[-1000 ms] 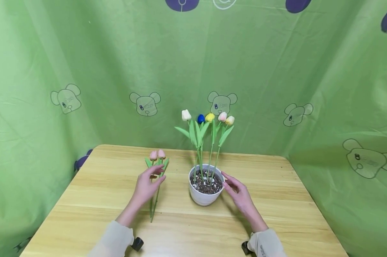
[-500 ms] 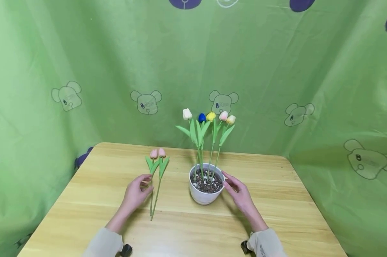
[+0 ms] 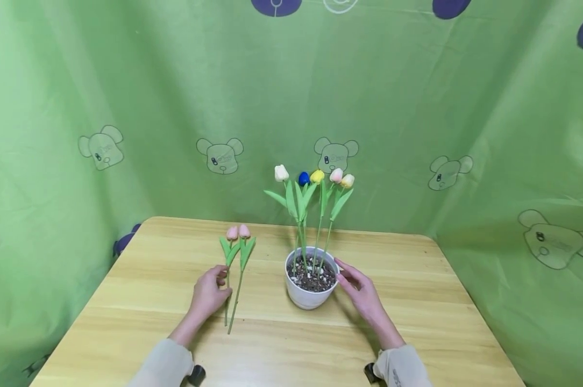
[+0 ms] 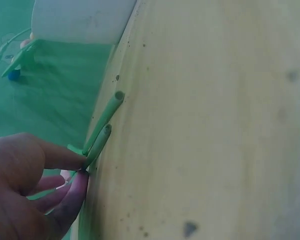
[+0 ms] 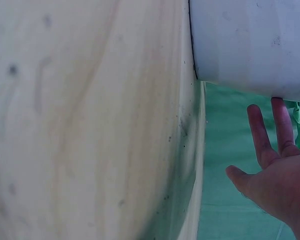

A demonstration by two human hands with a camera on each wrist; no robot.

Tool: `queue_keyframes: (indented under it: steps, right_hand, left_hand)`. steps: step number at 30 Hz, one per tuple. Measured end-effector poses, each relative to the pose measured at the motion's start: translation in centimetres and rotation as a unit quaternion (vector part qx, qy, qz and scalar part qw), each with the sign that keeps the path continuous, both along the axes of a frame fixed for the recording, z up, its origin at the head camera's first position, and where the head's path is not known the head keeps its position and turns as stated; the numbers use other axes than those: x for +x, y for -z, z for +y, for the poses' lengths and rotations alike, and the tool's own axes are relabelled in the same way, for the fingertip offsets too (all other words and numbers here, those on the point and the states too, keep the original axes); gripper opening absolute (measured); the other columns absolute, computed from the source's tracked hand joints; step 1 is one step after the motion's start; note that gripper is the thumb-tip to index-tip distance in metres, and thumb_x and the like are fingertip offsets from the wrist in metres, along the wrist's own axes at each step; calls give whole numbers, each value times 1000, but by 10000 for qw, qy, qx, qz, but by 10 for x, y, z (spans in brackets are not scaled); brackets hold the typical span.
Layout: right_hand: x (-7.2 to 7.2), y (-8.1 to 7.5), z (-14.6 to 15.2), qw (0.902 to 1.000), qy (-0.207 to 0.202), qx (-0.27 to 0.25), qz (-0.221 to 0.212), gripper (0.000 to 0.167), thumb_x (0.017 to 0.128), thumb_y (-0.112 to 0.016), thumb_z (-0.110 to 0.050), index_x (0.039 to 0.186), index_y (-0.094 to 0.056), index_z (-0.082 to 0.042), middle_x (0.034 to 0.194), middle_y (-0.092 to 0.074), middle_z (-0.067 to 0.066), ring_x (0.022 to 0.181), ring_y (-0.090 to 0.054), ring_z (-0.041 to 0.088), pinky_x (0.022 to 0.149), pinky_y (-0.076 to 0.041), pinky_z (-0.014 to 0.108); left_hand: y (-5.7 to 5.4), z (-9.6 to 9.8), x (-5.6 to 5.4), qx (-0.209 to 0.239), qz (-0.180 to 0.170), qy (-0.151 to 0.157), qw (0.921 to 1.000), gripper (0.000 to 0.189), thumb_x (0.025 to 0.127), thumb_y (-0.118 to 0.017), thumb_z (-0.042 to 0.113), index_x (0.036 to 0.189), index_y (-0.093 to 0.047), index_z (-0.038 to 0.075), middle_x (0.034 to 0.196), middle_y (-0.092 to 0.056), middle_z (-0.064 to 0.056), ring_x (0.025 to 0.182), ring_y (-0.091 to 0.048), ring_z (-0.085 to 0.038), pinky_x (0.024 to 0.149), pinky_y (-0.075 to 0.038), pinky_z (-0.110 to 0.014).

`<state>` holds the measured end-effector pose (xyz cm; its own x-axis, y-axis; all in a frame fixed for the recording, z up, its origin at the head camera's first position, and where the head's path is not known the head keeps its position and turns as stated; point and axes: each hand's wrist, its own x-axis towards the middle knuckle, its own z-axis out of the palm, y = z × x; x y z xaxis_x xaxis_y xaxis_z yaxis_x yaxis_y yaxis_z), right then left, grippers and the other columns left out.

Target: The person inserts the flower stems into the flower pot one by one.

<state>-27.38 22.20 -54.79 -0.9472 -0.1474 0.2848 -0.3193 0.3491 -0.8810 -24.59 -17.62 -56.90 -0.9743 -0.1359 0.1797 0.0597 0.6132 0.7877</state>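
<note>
Two pink tulips with green leaves lie side by side on the wooden table [image 3: 398, 317], left of the pot. My left hand [image 3: 207, 292] pinches the stem of the left pink tulip [image 3: 232, 233] between thumb and forefinger; the other pink tulip [image 3: 244, 231] lies just to its right. In the left wrist view, the two stem ends [image 4: 109, 114] stick out past my fingertips. A white pot [image 3: 307, 297] of dark soil holds several upright tulips, including a blue tulip [image 3: 304, 179] and a yellow tulip [image 3: 317, 176]. My right hand [image 3: 361, 293] touches the pot's right rim with extended fingers.
A green curtain [image 3: 272, 97] printed with bear heads hangs behind the table and along both sides. The table's far edge runs close behind the pot and the lying tulips.
My left hand drew back from over the tulips' leaves toward the left, then came onto the left stem, which has shifted slightly. The right hand stayed at the pot.
</note>
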Motion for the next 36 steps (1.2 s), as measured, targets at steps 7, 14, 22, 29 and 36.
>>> queue_keyframes:
  steps: [7, 14, 22, 29, 36]
  right_hand:
    - [-1, -2, -2, 10000, 4, 26, -95, 44, 102, -66, -14, 145, -59, -8, 113, -73, 19, 102, -64, 2, 98, -49, 17]
    - [-1, -3, -3, 10000, 11, 40, -60, 44, 102, -65, -14, 144, -59, -6, 112, -73, 20, 101, -64, 1, 98, -49, 16]
    - [1, -3, -3, 10000, 20, 49, -49, 44, 102, -66, -14, 144, -59, -7, 112, -73, 19, 101, -64, 1, 98, -49, 15]
    - [1, -2, -1, 9999, 72, 92, -64, 43, 102, -65, -15, 144, -59, -8, 113, -73, 19, 101, -64, 1, 97, -50, 16]
    - [1, -2, -1, 9999, 63, 89, -54, 44, 102, -66, -15, 145, -59, -8, 113, -73, 19, 101, -64, 1, 97, -50, 16]
  left_hand:
    - [-4, -2, 2, 422, -322, -360, 9979, 60, 74, -77, -8, 132, -65, 3, 114, -75, -21, 84, -76, -26, 74, -66, -40]
    - [-6, -5, 2, 382, -381, -537, 9971, 58, 71, -81, -5, 127, -67, 3, 104, -78, -17, 86, -76, -29, 82, -65, -48]
    - [-9, -14, 4, 658, -618, -652, 9938, 42, 76, -79, -2, 117, -72, 3, 89, -78, -10, 78, -73, -21, 81, -63, -45]
    - [-9, -17, 5, 1071, -760, -605, 9895, 40, 78, -77, -4, 117, -73, 2, 93, -78, -12, 78, -73, -21, 70, -64, -33]
    - [-13, -16, 4, 1610, -757, -569, 9824, 42, 81, -75, -7, 122, -70, 1, 104, -76, -19, 79, -73, -20, 67, -65, -29]
